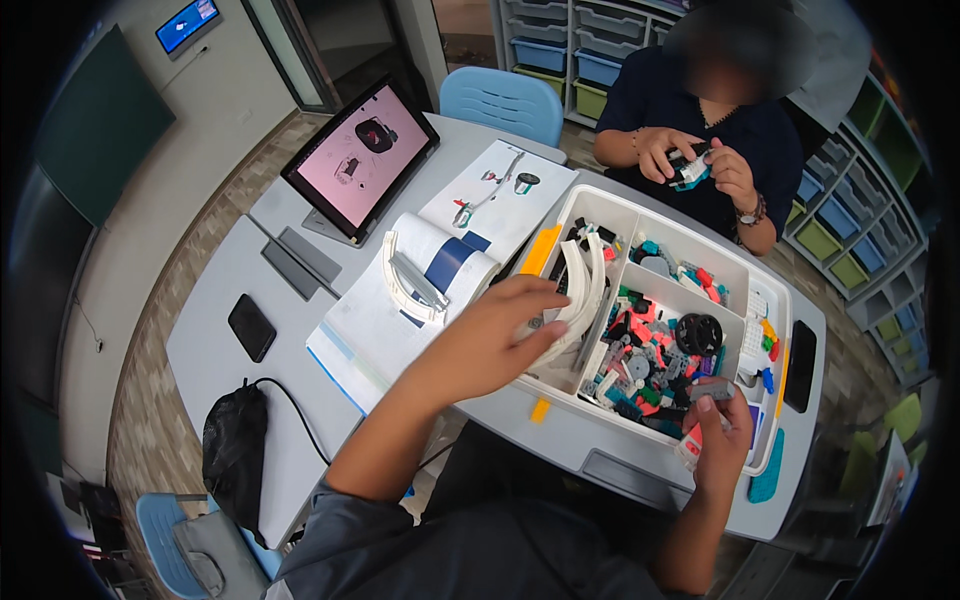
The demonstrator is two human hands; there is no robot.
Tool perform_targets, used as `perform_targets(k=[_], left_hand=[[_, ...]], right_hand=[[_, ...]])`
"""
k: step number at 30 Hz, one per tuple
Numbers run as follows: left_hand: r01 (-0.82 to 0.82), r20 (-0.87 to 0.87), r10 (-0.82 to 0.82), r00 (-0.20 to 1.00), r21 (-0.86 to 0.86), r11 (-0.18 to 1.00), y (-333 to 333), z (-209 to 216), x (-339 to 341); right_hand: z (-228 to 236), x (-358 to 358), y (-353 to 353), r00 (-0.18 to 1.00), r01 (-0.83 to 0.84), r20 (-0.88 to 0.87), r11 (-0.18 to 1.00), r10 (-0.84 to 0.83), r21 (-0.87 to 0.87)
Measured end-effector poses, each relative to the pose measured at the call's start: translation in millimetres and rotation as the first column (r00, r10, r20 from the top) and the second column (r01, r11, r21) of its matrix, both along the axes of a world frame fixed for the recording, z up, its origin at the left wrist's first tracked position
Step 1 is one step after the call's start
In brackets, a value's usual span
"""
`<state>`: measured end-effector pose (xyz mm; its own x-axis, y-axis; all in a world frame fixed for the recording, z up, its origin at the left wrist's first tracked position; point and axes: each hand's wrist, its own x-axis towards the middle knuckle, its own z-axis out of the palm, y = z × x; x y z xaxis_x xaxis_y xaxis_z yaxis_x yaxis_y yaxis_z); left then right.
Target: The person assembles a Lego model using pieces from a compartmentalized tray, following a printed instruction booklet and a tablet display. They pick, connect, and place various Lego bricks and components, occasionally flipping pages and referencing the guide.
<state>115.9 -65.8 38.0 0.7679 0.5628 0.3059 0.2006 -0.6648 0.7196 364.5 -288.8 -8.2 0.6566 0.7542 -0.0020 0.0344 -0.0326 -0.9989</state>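
My left hand (492, 338) reaches over the left compartment of a white sorting tray (618, 262). Its thumb and fingers are apart beside white curved track-like pieces (580, 285) that stand up there; whether they touch is hard to tell. Over the tray's near right corner, my right hand (722, 435) pinches a small grey building brick (712, 391). A red and white piece (691, 445) shows beside that hand. Mixed bricks (640, 350) and a black wheel (699, 334) fill the middle compartment. Another white curved piece with a grey part (412, 285) lies on an open instruction booklet (375, 335).
Across the table, a person (700, 130) holds a small brick assembly (690, 170). A tablet (362, 155) stands behind the booklet. Phones (252, 327) (800, 366) lie left and right, a black pouch (235, 450) at the left edge. A teal piece (766, 468) is near the right edge.
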Motion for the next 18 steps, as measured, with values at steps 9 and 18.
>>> perform_targets(k=[9, 18], left_hand=[[0.181, 0.226, -0.042, 0.973, -0.642, 0.745, -45, 6, -41], [0.340, 0.380, -0.114, 0.918, -0.605, 0.720, -52, -20, -2]], right_hand=[[26, -37, 18, 0.904, -0.053, 0.421, 0.997, 0.070, -0.051], [36, -79, 52, 0.534, -0.314, 0.802, 0.944, 0.267, -0.105]])
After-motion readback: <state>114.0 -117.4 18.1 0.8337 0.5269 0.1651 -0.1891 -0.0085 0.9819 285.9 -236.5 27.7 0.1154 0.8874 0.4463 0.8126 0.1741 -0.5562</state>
